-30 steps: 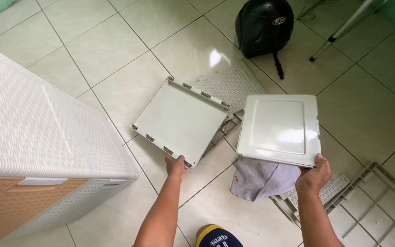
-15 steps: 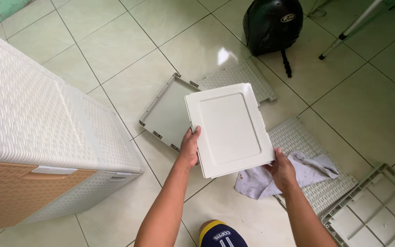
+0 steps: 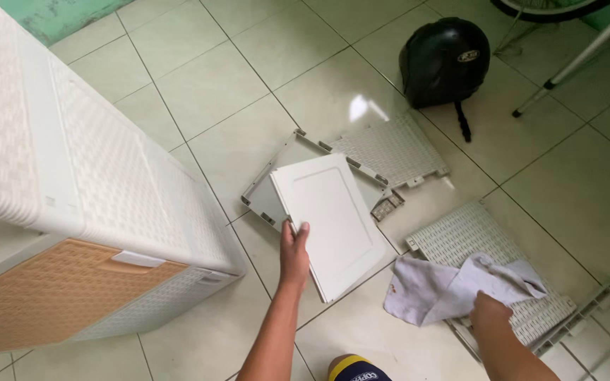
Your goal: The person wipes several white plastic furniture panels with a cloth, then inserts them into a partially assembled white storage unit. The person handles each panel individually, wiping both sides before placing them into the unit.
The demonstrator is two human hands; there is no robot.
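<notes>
From the head camera, the white plastic panel [image 3: 333, 222] is a flat, square board with a raised border and a shallow recessed middle. It looks light and stiff, judging by how one hand carries it by a single edge without any visible sag. Its smooth, glossy face would likely be slippery, so the rim is the sensible place to take hold, with the thumb over the lip and the fingers underneath. Thin plastic of this kind could crack if dropped on the tiled floor [image 3: 213, 85].

The left hand [image 3: 294, 247] is closed on the panel's near left edge, thumb on top, holding it tilted above a second tray-like panel [image 3: 266, 201] that lies flat on the floor. The right hand [image 3: 488, 314] is curled down onto a crumpled grey cloth [image 3: 453, 286]; it appears to pinch the fabric, though the fingertips are hidden, so the grip cannot be told for certain. The cloth is soft and limp and will bunch wherever it is grabbed.

The cloth lies across a white lattice panel [image 3: 474, 236]. Another lattice panel [image 3: 393, 148] lies further off, partly under the tray-like one. A gridded frame [image 3: 601, 317] sits at the right edge. A white woven-pattern drawer cabinet [image 3: 72, 183] with an orange drawer front stands at the left. A black helmet [image 3: 445, 60] rests on the floor beyond.
</notes>
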